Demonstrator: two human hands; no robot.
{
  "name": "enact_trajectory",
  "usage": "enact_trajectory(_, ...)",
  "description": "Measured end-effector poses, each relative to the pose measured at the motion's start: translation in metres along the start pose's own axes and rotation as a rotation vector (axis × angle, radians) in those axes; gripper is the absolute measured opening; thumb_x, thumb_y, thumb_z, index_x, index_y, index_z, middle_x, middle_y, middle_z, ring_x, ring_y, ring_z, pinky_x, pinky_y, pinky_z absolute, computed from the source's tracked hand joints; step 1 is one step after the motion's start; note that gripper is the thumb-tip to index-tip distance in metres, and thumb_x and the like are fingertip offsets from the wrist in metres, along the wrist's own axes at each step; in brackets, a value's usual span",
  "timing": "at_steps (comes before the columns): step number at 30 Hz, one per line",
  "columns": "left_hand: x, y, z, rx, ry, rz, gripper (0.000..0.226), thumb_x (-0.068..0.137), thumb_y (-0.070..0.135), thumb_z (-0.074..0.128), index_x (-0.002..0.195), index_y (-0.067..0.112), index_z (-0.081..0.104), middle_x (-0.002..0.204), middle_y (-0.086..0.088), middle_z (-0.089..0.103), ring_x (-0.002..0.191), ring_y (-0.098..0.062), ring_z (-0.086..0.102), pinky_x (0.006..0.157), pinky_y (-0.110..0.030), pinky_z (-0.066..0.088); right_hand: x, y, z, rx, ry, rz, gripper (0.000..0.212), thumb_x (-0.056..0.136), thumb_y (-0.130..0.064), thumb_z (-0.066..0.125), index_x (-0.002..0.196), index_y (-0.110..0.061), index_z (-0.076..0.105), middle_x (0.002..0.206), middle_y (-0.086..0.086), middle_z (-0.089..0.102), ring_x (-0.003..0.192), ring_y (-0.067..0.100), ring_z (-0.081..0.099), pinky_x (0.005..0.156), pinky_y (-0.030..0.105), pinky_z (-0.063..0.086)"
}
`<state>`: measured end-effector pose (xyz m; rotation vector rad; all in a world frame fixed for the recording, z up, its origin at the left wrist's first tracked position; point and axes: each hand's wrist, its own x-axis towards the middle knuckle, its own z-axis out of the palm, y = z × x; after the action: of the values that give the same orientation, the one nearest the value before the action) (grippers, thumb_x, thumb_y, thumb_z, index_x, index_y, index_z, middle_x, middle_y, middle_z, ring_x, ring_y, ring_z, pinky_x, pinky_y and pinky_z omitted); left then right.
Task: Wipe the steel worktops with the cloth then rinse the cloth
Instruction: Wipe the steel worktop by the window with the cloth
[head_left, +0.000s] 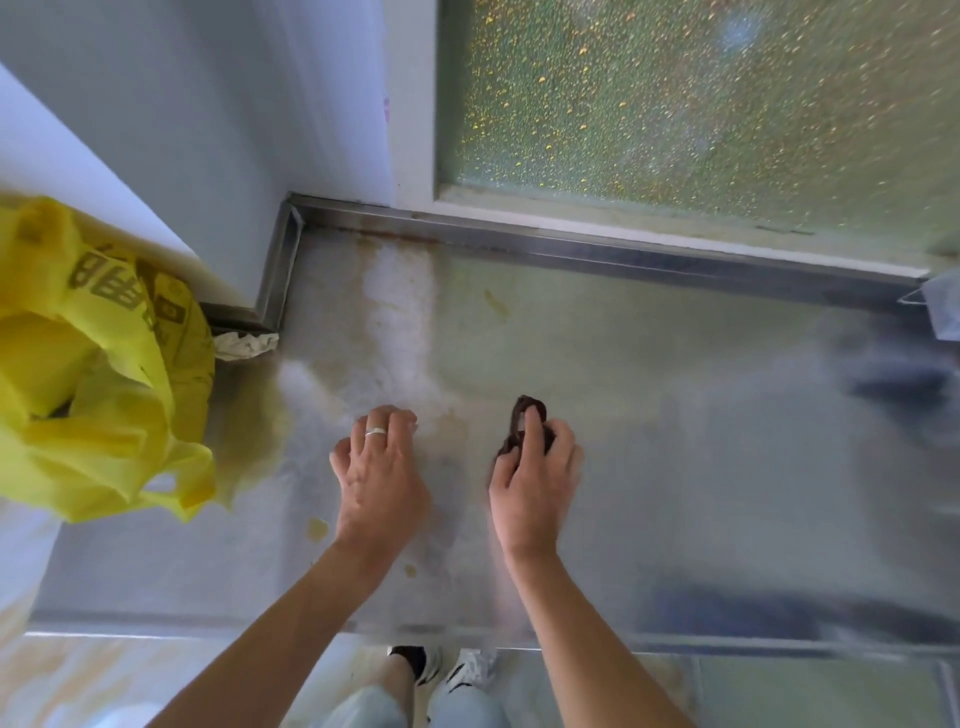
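My right hand (535, 467) grips the dark brown cloth (524, 423), bunched up, fingers curled round it, at the middle of the frame on the steel worktop (675, 441). My left hand (379, 462) lies just left of it, fingers bent with their tips down on the steel, holding nothing; a silver ring (375, 431) sits on one finger. Pale and yellowish stains mark the steel above and below my left hand. A yellow plastic bag (93, 364) sits at the left edge of the frame. A frosted window (701, 104) fills the upper right.
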<state>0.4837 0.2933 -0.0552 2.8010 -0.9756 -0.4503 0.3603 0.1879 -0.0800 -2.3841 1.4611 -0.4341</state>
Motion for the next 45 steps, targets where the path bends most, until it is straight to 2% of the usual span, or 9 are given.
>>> enact_trajectory(6, -0.024, -0.035, -0.015, 0.024, 0.147, -0.095, 0.036, 0.073, 0.002, 0.063, 0.103, 0.024, 0.060, 0.118, 0.003, 0.058, 0.111, -0.023, 0.055, 0.091, -0.047, 0.039, -0.020, -0.042, 0.016, -0.023, -0.071, -0.060, 0.053, 0.083, -0.017, 0.052, 0.136, -0.014, 0.059, 0.126, 0.011, 0.055, 0.091, 0.031, 0.048, 0.077, 0.042, 0.046)
enact_trajectory(14, -0.021, -0.039, -0.024, 0.007, 0.116, -0.064, 0.033, 0.077, 0.007, 0.056, 0.103, 0.027, 0.063, 0.120, 0.005, 0.061, 0.115, -0.022, 0.057, 0.097, -0.047, 0.036, -0.015, -0.022, 0.001, 0.034, -0.105, -0.331, 0.046, 0.089, -0.015, 0.055, 0.135, -0.014, 0.060, 0.120, 0.011, 0.055, 0.094, 0.030, 0.049, 0.081, 0.040, 0.049)
enact_trajectory(20, -0.023, -0.043, -0.019, 0.004, 0.154, -0.065, 0.026, 0.085, 0.010, 0.055, 0.102, 0.028, 0.063, 0.118, 0.005, 0.061, 0.112, -0.021, 0.059, 0.096, -0.044, 0.035, -0.009, 0.039, -0.021, -0.026, -0.001, -0.242, 0.046, 0.088, -0.015, 0.056, 0.134, -0.011, 0.062, 0.120, 0.015, 0.056, 0.094, 0.036, 0.050, 0.079, 0.046, 0.045)
enact_trajectory(23, -0.024, -0.047, -0.018, -0.014, 0.169, -0.056, 0.023, 0.089, 0.013, 0.054, 0.101, 0.031, 0.061, 0.117, 0.008, 0.061, 0.112, -0.020, 0.059, 0.097, -0.041, 0.035, -0.013, 0.064, -0.028, -0.034, 0.049, -0.194, 0.049, 0.085, -0.014, 0.058, 0.134, -0.012, 0.062, 0.131, 0.016, 0.055, 0.113, 0.041, 0.051, 0.093, 0.049, 0.042)
enact_trajectory(26, -0.024, -0.049, -0.017, -0.054, 0.182, -0.051, 0.018, 0.096, 0.019, 0.049, 0.099, 0.033, 0.060, 0.118, 0.013, 0.061, 0.114, -0.017, 0.057, 0.098, -0.040, 0.033, -0.018, 0.073, -0.023, 0.062, 0.092, -0.242, 0.046, 0.091, -0.005, 0.054, 0.137, 0.002, 0.057, 0.146, 0.021, 0.050, 0.135, 0.042, 0.047, 0.111, 0.052, 0.040)
enact_trajectory(28, -0.023, -0.051, -0.017, -0.085, 0.183, -0.045, 0.019, 0.099, 0.021, 0.047, 0.099, 0.034, 0.060, 0.119, 0.013, 0.061, 0.116, -0.016, 0.056, 0.099, -0.041, 0.033, -0.022, 0.073, -0.016, 0.125, 0.103, -0.229, 0.046, 0.095, -0.002, 0.050, 0.140, 0.008, 0.053, 0.148, 0.026, 0.049, 0.139, 0.043, 0.047, 0.114, 0.053, 0.041)
enact_trajectory(33, -0.018, -0.057, -0.013, -0.103, 0.163, -0.025, 0.020, 0.096, 0.019, 0.048, 0.101, 0.034, 0.060, 0.119, 0.015, 0.060, 0.118, -0.013, 0.054, 0.101, -0.038, 0.029, -0.019, 0.042, 0.006, 0.183, 0.121, -0.159, 0.048, 0.092, -0.002, 0.051, 0.138, 0.009, 0.053, 0.146, 0.028, 0.051, 0.136, 0.044, 0.050, 0.112, 0.051, 0.043)
enact_trajectory(40, -0.013, -0.076, -0.017, -0.111, 0.085, 0.042, 0.038, 0.082, 0.014, 0.064, 0.112, 0.037, 0.063, 0.128, 0.017, 0.061, 0.124, -0.011, 0.053, 0.104, -0.040, 0.028, -0.018, -0.056, 0.047, 0.171, -0.019, -0.365, 0.051, 0.092, -0.002, 0.051, 0.143, 0.005, 0.052, 0.154, 0.019, 0.047, 0.151, 0.035, 0.035, 0.124, 0.051, 0.026)
enact_trajectory(45, -0.013, -0.093, -0.021, -0.162, 0.072, 0.085, 0.047, 0.087, 0.013, 0.063, 0.126, 0.038, 0.060, 0.140, 0.015, 0.057, 0.129, -0.006, 0.053, 0.104, -0.035, 0.032, -0.052, -0.106, 0.061, 0.220, -0.070, -0.392, 0.052, 0.093, -0.002, 0.049, 0.144, 0.004, 0.051, 0.156, 0.018, 0.045, 0.153, 0.033, 0.031, 0.125, 0.051, 0.025)
